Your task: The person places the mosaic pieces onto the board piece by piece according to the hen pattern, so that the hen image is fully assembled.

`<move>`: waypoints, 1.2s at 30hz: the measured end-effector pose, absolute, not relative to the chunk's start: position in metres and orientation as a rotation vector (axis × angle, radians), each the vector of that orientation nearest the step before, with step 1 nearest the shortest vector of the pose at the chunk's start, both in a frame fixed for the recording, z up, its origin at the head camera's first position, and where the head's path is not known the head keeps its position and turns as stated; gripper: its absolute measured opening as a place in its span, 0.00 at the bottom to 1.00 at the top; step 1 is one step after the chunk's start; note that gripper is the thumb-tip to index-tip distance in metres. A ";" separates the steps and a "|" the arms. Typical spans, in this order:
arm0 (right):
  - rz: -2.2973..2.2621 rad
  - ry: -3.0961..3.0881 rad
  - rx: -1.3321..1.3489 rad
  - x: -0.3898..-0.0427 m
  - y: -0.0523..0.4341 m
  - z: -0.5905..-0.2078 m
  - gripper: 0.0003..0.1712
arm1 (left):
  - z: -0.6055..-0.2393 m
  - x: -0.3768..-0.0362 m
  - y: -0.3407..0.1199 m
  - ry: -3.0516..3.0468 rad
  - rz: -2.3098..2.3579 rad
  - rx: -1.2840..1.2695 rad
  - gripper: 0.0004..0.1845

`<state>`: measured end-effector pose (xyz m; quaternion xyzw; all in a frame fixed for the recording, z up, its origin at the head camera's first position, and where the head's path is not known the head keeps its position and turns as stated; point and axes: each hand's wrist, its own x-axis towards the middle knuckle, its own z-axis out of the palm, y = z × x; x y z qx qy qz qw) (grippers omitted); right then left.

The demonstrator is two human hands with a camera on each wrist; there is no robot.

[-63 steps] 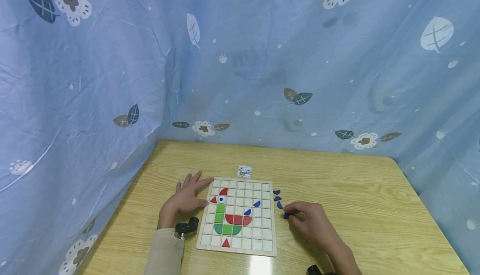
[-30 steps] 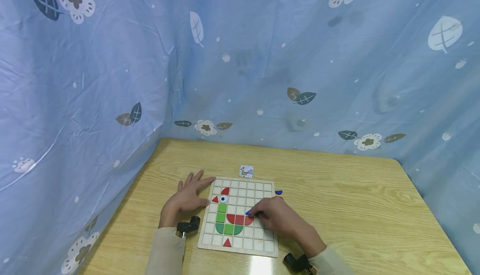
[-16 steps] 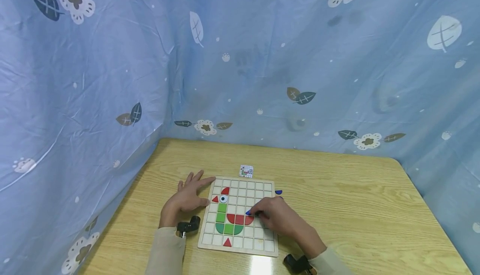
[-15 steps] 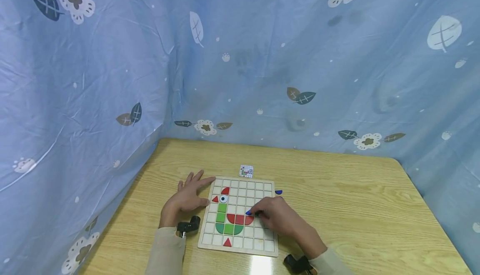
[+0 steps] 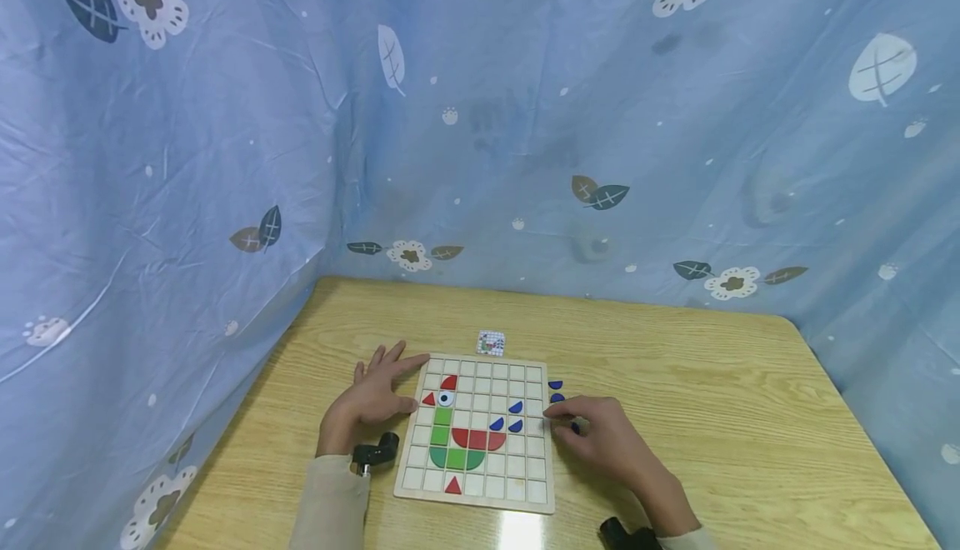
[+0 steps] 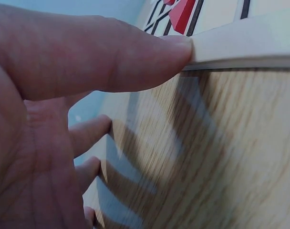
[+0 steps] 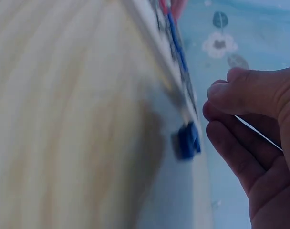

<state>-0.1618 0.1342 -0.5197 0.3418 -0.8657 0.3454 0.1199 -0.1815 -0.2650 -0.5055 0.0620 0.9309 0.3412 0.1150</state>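
Observation:
A wooden grid board (image 5: 417, 496) bears red, green and blue flat pieces and a round eye piece (image 5: 446, 398). My left hand (image 5: 372, 396) lies spread at its left side, index fingertip at the top left corner; in the left wrist view its thumb (image 6: 150, 57) presses the board's edge. My right hand (image 5: 603, 433) hovers by the right edge, fingers loosely bent; nothing shows between its fingertips in the right wrist view. Near it on the board lie three blue half-circles, the lowest right one (image 5: 515, 426) closest. Beyond its fingers, a blue half-circle (image 5: 557, 398) rests on the table.
Another blue half-circle (image 5: 555, 384) lies just behind that one. A small printed card (image 5: 491, 343) sits behind the board. The wooden table (image 5: 712, 400) extends right, and a patterned blue curtain (image 5: 480, 158) hangs at the back and sides.
My right hand reached over the board with a blue half-circle, then drew back right. That half-circle now lies on the board next to the other two. My left hand stayed put.

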 end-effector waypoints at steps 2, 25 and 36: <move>0.994 -2.552 0.958 -0.158 0.141 -0.523 0.18 | -0.505 -0.182 -0.265 2.729 0.998 0.182 0.41; 1.047 -2.707 0.886 -0.143 0.178 -0.525 0.21 | -0.507 -0.181 -0.266 2.716 1.016 0.194 0.41; 1.093 -2.705 0.793 -0.132 0.181 -0.526 0.21 | -0.505 -0.180 -0.266 2.718 1.028 0.190 0.41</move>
